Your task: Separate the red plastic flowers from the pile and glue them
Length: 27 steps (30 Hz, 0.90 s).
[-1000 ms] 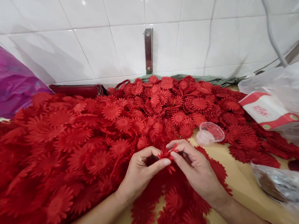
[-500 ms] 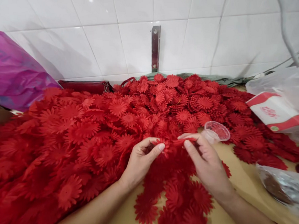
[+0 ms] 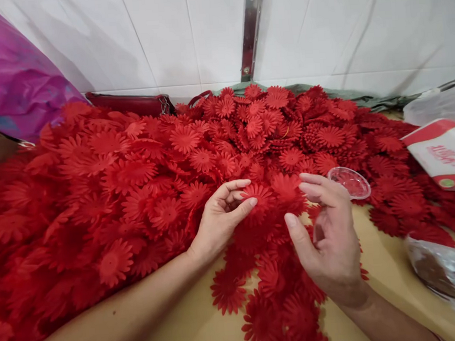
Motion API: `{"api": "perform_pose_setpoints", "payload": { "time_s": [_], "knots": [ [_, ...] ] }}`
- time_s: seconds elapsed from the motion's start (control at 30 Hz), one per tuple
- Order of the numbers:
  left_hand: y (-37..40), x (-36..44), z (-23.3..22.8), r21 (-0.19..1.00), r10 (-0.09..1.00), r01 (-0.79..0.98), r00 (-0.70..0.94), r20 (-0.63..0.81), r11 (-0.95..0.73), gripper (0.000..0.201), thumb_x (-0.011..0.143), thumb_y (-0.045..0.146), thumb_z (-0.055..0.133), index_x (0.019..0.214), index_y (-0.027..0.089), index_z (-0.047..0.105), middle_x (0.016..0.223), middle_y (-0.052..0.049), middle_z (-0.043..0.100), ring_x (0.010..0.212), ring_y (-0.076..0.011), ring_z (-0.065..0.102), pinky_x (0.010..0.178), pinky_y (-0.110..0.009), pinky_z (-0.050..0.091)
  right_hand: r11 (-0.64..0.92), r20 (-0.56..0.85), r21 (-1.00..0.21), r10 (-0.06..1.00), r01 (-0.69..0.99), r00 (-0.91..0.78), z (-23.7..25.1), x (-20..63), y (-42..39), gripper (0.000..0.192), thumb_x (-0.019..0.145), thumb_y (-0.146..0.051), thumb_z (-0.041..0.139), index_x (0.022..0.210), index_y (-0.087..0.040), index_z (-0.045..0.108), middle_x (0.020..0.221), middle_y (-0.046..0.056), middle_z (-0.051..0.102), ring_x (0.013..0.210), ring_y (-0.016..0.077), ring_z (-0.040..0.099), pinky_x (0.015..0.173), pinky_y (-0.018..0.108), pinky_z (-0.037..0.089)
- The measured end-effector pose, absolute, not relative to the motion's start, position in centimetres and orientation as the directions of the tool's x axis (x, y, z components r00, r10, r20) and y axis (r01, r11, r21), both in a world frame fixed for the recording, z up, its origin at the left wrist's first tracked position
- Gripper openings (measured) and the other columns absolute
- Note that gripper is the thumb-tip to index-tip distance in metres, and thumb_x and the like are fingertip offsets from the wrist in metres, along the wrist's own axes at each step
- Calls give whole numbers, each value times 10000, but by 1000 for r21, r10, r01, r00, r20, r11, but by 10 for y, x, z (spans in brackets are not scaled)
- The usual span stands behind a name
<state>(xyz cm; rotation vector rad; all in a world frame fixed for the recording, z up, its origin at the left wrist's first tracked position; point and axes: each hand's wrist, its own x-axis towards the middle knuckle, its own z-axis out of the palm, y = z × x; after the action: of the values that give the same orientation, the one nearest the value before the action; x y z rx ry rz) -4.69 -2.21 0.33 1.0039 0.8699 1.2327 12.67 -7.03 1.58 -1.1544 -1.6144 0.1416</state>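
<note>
Between the thumb and fingers of my left hand point(image 3: 219, 218) is a red fabric flower piece point(image 3: 258, 197) with narrow petals. My right hand point(image 3: 329, 231) is just to its right, thumb and fingers apart, with nothing gripped. Another red flower piece point(image 3: 286, 187) shows in the gap between the hands; whether it is loose in the air or lying on the pile I cannot tell. Below both hands, several flower pieces point(image 3: 263, 322) lie in a loose heap on the tan tabletop point(image 3: 184, 321).
A large pile of red flower pieces point(image 3: 107, 201) spreads across the left and back. To the right are a clear plastic cup point(image 3: 350, 183), a red-and-white box point(image 3: 442, 153) and a clear bag point(image 3: 448, 274). A purple bag point(image 3: 10, 72) and a dark red purse point(image 3: 127, 103) stand behind, by the tiled wall.
My right hand has opened and moved right and slightly down, off the red piece it was pinching. My left hand keeps its pinch. The view has tilted down a little.
</note>
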Motion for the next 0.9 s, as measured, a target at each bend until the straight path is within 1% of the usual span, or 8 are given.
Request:
{"api": "perform_pose_setpoints", "payload": {
  "time_s": [0.17, 0.27, 0.33, 0.5, 0.63, 0.73, 0.8, 0.9],
  "knots": [
    [-25, -46, 8, 939, 988, -342, 151, 9, 44, 352, 724, 315, 886, 965, 185, 664, 735, 64, 603, 664, -58, 539, 696, -182, 457, 485, 657, -664, 742, 568, 133, 19, 128, -74, 440, 932, -205, 594, 1357, -264, 497, 1440, 133, 471, 1411, 321, 429, 1174, 586, 349],
    [-25, -46, 8, 952, 989, -306, 146, 35, 11, 321, 750, 314, 864, 953, 186, 652, 743, 57, 604, 676, -66, 550, 703, -188, 469, 468, 649, -630, 755, 620, 90, 22, 131, -74, 157, 965, -205, 552, 1105, -255, 603, 1319, 105, 560, 1316, 288, 510, 1162, 561, 352],
    [-24, -47, 6, 967, 993, -248, 86, 78, -55, 285, 801, 301, 817, 1002, 190, 648, 804, 38, 617, 730, -78, 574, 740, -193, 485, 455, 649, -629, 754, 630, 104, 19, 134, -71, 65, 957, -203, 576, 996, -249, 601, 1230, 87, 595, 1247, 269, 553, 1144, 548, 372],
    [-26, -49, 1, 912, 911, 30, -33, 411, -410, 361, 931, 247, 656, 1278, 209, 563, 1213, -78, 646, 1157, -173, 616, 1053, -324, 488, 456, 653, -670, 738, 586, 171, 7, 137, -61, 297, 911, -214, 648, 1198, -237, 576, 1278, 111, 584, 1207, 269, 582, 985, 488, 513],
    [-36, -51, 9, 741, 767, 203, 119, 630, -640, 374, 942, 146, 590, 1309, 212, 567, 1442, -131, 547, 1390, -235, 507, 1190, -442, 409, 453, 656, -654, 738, 606, 156, 8, 140, -59, 279, 930, -213, 621, 1208, -227, 600, 1290, 120, 590, 1210, 267, 583, 959, 469, 532],
    [-45, -50, 18, 601, 639, 225, 345, 687, -767, 294, 940, 119, 588, 1223, 190, 624, 1354, -131, 632, 1338, -218, 570, 1183, -435, 435, 455, 674, -661, 709, 596, 206, 14, 141, -61, 196, 974, -214, 560, 1156, -214, 632, 1216, 110, 631, 1188, 253, 599, 1022, 488, 499],
    [-53, -47, 22, 495, 477, 138, 571, 668, -858, 199, 960, 198, 611, 1152, 179, 660, 1230, -106, 718, 1263, -195, 638, 1217, -422, 405, 475, 679, -683, 693, 555, 243, 20, 143, -61, 171, 1003, -216, 521, 1121, -211, 644, 1150, 93, 658, 1127, 234, 634, 1041, 495, 490],
    [-69, -41, 25, 288, 94, -93, 815, 571, -953, 214, 982, 359, 592, 1059, 207, 721, 1202, -69, 761, 1255, -195, 658, 1288, -411, 296, 486, 665, -713, 698, 506, 266, 32, 148, -62, 162, 1022, -227, 509, 1086, -214, 657, 1075, 70, 688, 1004, 209, 682, 980, 463, 530]
  ]
}}
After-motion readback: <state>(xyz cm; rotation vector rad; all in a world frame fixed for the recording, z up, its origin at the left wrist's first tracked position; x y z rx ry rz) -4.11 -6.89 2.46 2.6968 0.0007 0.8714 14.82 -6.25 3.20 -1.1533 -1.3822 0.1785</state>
